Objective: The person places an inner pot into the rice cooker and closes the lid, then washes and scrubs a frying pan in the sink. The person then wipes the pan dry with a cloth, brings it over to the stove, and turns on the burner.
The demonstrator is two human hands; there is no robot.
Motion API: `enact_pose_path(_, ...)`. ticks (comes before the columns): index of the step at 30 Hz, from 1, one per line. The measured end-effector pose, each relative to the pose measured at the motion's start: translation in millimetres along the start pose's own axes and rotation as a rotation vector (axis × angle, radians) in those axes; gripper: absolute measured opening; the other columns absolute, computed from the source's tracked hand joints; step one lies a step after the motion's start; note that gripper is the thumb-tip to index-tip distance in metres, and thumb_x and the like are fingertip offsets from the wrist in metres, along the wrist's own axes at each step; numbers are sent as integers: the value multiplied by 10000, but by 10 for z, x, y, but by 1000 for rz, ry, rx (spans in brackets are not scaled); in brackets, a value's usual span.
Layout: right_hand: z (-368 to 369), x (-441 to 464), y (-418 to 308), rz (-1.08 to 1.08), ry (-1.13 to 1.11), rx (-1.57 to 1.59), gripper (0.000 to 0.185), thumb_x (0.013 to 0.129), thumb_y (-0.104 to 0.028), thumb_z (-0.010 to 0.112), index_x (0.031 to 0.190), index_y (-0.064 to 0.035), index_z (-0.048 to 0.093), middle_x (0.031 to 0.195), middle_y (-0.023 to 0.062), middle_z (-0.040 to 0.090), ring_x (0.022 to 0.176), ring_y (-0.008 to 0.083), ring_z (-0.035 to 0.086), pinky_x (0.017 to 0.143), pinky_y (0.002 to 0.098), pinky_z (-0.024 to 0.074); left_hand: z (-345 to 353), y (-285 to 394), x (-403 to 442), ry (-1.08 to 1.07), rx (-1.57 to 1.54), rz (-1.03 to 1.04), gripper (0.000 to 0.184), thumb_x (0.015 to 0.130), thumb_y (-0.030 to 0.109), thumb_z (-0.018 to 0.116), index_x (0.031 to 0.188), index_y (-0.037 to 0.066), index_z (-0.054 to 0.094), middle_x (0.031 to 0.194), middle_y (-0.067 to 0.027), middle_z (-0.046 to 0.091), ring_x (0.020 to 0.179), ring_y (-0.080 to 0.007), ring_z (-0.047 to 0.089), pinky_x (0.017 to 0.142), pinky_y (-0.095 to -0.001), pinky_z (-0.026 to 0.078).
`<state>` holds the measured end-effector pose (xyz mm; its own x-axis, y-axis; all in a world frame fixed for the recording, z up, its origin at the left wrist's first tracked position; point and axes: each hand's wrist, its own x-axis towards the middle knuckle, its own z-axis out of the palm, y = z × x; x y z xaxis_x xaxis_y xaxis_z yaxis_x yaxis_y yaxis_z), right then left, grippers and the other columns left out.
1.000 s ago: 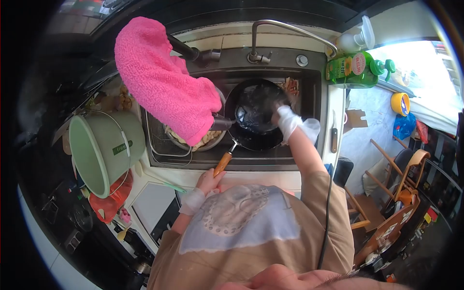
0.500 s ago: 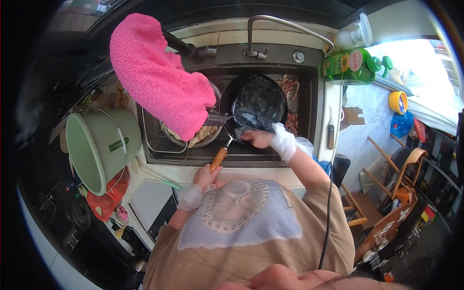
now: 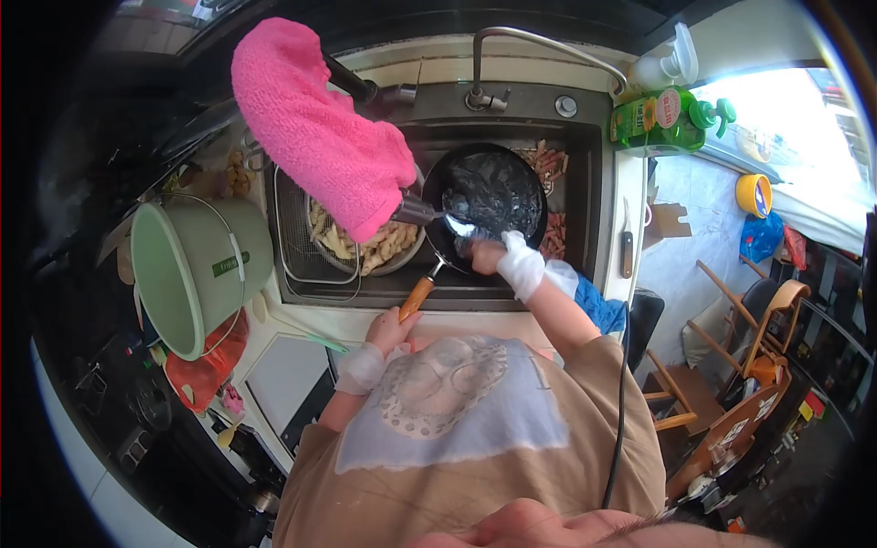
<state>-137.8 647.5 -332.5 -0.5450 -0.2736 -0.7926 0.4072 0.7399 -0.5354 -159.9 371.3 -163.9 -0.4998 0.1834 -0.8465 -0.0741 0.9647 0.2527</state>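
Observation:
A black frying pan (image 3: 530, 173) with water in it sits in the dark sink (image 3: 585, 247). My left hand (image 3: 393, 331) is closed around its wooden handle (image 3: 417, 298) at the sink's front edge. My right hand (image 3: 486, 257) reaches into the near side of the pan, fingers curled down and partly hidden, and what they hold I cannot make out. Over the pan's left rim, a dark spout (image 3: 416, 212) under a pink towel (image 3: 320, 128) points at the water. Left of the pan, a bowl of pale, knobbly food pieces (image 3: 388, 247) stands beside a wire basket (image 3: 297, 215).
A thin metal tap (image 3: 548, 38) arches behind the sink. A green pump bottle (image 3: 660, 121) and a knife (image 3: 627, 251) lie along the right ledge. At left is a green bucket (image 3: 169, 283). Reddish pieces (image 3: 551, 164) lie in the sink right of the pan.
My right hand has shifted slightly right inside the pan, and the water surface looks different. The view has moved a little; my left hand keeps its hold on the handle.

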Motion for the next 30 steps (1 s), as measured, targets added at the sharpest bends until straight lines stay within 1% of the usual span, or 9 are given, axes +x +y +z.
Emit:
enact_pose_path(3,219,52,87,-555,364,-16,367,753,-145,503,1069,-65,672,942,127,706,884,330,681,785,428,524,45,-84,117,26,82,59,613,859,581,603,981,-19,631,864,-220,676,855,-384,658,742,-437,495)
enact_pose_path(5,232,156,191,-169,193,-12,475,728,-68,509,1181,-89,649,1189,168,599,1070,354,601,947,398,466,13,-58,49,6,54,46,625,857,594,596,983,-18,633,865,-221,677,859,-389,657,754,-442,494)
enact_pose_path(13,176,-58,-101,-440,382,91,424,797,-126,478,1187,-78,637,1205,156,607,1060,354,613,932,415,477,-10,0,26,0,53,42,620,862,594,581,955,-15,647,879,-241,677,874,-401,655,765,-456,498)
enact_pose_path(17,-49,-222,45,12,-127,-589,341,775,-115,535,1079,-76,685,1174,161,614,980,360,641,825,419,516,4,-17,20,23,32,46,626,862,596,581,952,-20,646,891,-242,677,883,-399,654,771,-452,498)
enact_pose_path(18,-126,-176,103,-146,-177,-638,414,778,-118,507,1166,-76,644,954,168,669,889,406,640,835,447,513,19,-28,50,26,29,54,626,862,596,581,952,-20,646,891,-242,677,883,-399,654,771,-452,498)
enact_pose_path(24,104,97,-310,-392,314,157,480,767,-71,506,1240,-34,579,1275,232,486,1212,374,482,1020,411,398,-51,28,-3,-24,21,45,623,873,580,584,1008,-25,643,873,-215,678,869,-371,661,758,-427,497)
enact_pose_path(25,152,26,-170,-363,376,44,392,763,-83,526,1137,-37,633,1119,198,596,1064,354,594,893,425,482,-64,44,-15,-32,12,40,628,872,583,584,1014,-26,643,872,-214,678,871,-376,659,759,-428,496)
enact_pose_path(27,56,170,312,-354,-157,-442,285,808,-172,541,1011,-65,710,1108,175,664,999,350,643,847,432,506,-34,9,14,-39,4,46,633,871,585,585,1020,-28,642,871,-213,678,873,-380,658,759,-428,495)
enact_pose_path(30,91,53,206,-247,-15,-205,356,845,-212,532,1157,-58,613,1121,210,654,1034,372,629,878,432,495,-6,-67,38,15,62,72,611,870,575,600,1003,-21,638,826,-176,677,820,-307,671,722,-392,501)
